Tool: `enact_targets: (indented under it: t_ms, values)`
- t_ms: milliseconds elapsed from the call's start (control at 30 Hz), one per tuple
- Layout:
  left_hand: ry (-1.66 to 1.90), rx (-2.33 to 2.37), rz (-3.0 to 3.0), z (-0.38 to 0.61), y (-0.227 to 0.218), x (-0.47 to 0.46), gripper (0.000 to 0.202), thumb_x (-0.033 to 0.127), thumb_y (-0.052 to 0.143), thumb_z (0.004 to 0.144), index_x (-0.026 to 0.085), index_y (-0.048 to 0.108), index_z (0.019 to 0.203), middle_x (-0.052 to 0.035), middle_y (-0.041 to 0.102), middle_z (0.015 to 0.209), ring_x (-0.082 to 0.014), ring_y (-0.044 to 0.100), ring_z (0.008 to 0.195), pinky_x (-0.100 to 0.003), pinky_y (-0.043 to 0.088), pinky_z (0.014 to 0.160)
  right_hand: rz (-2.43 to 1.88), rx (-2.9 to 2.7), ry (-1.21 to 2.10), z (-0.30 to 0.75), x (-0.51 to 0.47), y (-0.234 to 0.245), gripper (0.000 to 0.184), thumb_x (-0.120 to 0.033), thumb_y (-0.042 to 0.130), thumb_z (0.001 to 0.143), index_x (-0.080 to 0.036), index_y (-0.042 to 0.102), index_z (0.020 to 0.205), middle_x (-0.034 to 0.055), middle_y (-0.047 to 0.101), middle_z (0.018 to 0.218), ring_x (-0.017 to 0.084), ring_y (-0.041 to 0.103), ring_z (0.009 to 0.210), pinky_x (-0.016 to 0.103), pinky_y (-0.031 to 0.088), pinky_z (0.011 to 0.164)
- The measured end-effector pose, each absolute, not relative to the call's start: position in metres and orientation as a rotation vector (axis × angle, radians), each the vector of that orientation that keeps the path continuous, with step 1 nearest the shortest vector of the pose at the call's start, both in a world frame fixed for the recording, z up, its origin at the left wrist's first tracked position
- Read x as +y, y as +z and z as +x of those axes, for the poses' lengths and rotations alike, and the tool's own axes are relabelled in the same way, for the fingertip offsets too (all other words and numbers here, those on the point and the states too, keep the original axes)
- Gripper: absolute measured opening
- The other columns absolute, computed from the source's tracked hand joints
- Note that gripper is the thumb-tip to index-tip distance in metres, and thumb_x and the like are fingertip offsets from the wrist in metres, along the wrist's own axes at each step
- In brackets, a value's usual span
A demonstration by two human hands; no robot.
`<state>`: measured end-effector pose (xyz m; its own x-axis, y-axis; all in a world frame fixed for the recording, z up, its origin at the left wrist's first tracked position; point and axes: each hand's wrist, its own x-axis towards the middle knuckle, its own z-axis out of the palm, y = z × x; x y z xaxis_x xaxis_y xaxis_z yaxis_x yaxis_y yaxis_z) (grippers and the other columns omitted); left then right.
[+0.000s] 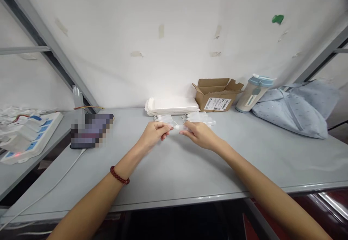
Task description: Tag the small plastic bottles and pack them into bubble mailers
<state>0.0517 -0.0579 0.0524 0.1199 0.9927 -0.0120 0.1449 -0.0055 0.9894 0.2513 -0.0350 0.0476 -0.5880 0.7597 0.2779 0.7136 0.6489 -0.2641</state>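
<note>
My right hand is closed around a slim translucent tube, whose white tip points left. Close in front of that tip, my left hand pinches thumb against fingers. A thin white cord loops up between the two hands. What the left fingertips hold is too small to make out. Just behind the hands lie more clear tubes with white cords, a small group on the left and several on the right, partly hidden by the right hand.
A stack of flat white packages and an open cardboard box stand against the wall. To the right are a tumbler and a light blue cloth bundle. A blurred phone-like device and a power strip are left.
</note>
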Motion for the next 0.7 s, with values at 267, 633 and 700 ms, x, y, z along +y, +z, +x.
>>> enact_targets:
  t_ms: [267,633,700]
  values:
    - [1.003,1.242,1.411,0.0583,0.0503,-0.0629,0.018,0.029,0.059,0.069,0.014,0.060,0.058,0.0031,0.047,0.052,-0.0068,0.039,0.047,-0.021,0.032,0.048,-1.133,-2.514,0.243,0.2529,-0.0323,0.0395,0.023,-0.036,0.041,0.091,-0.019,0.046,0.078,0.0013,0.053,0.066,0.015,0.046,0.059,0.023,0.027,0.053]
    - [0.975,1.215,1.453,0.0571,0.0510,-0.0625,0.022,0.033,0.059,0.070,0.016,0.058,0.057,0.0028,0.046,0.052,-0.0091,0.042,0.050,-0.024,0.037,0.052,-1.146,-2.522,0.260,0.2506,-0.0362,0.0419,0.020,-0.034,0.042,0.091,-0.016,0.051,0.088,0.0051,0.058,0.071,0.016,0.049,0.062,0.024,0.030,0.056]
    - [0.983,1.186,1.447,0.0554,0.0517,-0.0611,0.023,0.033,0.059,0.070,0.016,0.057,0.055,0.0030,0.047,0.053,-0.0082,0.041,0.049,-0.024,0.038,0.053,-1.145,-2.518,0.253,0.2499,-0.0370,0.0437,0.021,-0.035,0.042,0.091,-0.016,0.051,0.089,0.0056,0.058,0.072,0.016,0.050,0.062,0.024,0.030,0.056]
